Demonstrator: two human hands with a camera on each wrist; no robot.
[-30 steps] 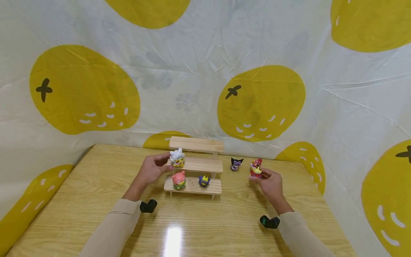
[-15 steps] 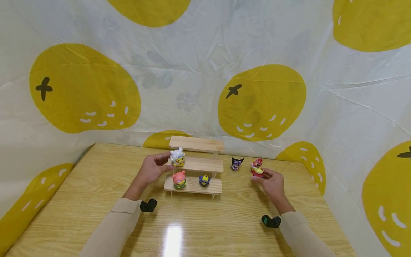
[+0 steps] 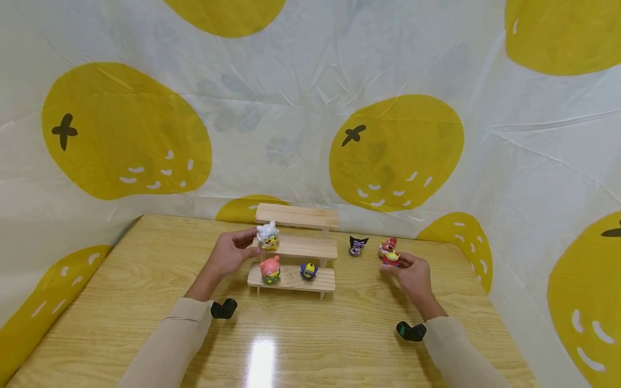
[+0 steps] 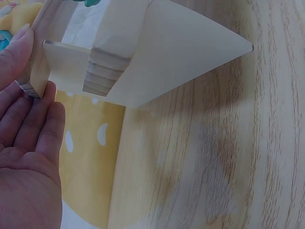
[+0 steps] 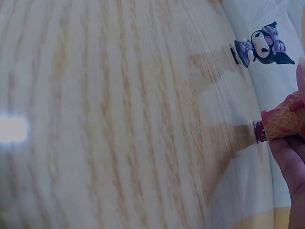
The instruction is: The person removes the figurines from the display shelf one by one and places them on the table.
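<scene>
My left hand (image 3: 230, 252) holds a small figurine with a white hat and yellow body (image 3: 268, 237) at the left end of the middle shelf. In the left wrist view, the thumb lies by the yellow figurine (image 4: 20, 15) and the other fingers are at the shelf's end. On the right, my right hand (image 3: 411, 275) pinches a red and yellow figurine (image 3: 388, 252). Its waffle-patterned side (image 5: 281, 121) shows in the right wrist view, with a dark red end towards the table. A black and purple figurine (image 3: 358, 246) stands to its left.
A three-tier wooden shelf (image 3: 297, 215) stands near the back wall. Its lowest step carries a pink figurine (image 3: 270, 269) and a purple and yellow one (image 3: 308, 271). The wooden table (image 3: 330, 339) meets a lemon-print cloth (image 3: 291, 134) behind.
The red and yellow figurine has tilted slightly in my right hand, which has shifted a little to the right. My left hand and its figurine stay nearly still; the head view has shifted slightly.
</scene>
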